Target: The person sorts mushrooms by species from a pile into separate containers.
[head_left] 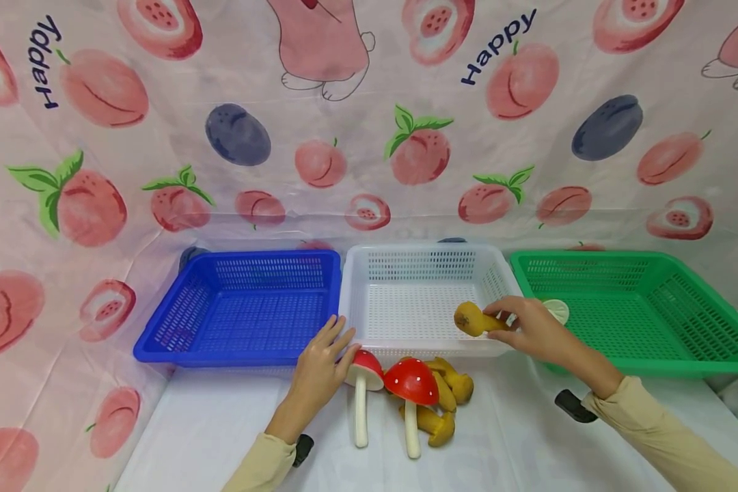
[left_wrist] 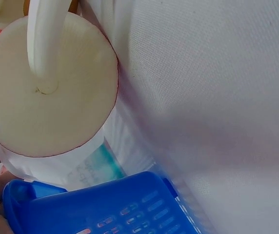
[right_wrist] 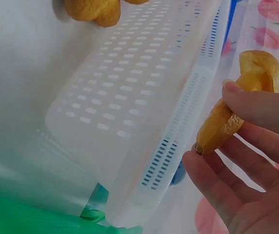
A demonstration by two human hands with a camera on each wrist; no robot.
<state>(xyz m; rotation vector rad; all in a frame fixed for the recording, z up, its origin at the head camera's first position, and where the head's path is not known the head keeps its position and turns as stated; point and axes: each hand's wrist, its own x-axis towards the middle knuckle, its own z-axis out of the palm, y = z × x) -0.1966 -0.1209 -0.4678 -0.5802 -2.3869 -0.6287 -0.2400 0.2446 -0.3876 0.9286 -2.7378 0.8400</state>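
My right hand (head_left: 531,328) pinches a yellow-brown toy mushroom (head_left: 472,319) between thumb and fingers, over the right part of the white basket (head_left: 406,345). In the right wrist view, the same mushroom (right_wrist: 221,127) lies between the thumb and the fingertips. My left hand (head_left: 321,365), fingers extended, is at the near corner where the blue basket and white basket meet. Beside it is a red-capped mushroom (head_left: 360,403) with a white stem; whether the fingers touch it I cannot tell. A second red-capped mushroom (head_left: 412,383) lies to its right, with several yellow-brown mushrooms (head_left: 438,424) around it.
A blue basket (head_left: 221,357) stands on the left and a green basket (head_left: 652,365) on the right, side by side with the white one. A pale round piece (head_left: 556,311) is in the green basket. Behind them hangs a fruit-print cloth (head_left: 357,123); a white cloth (head_left: 504,444) covers the table.
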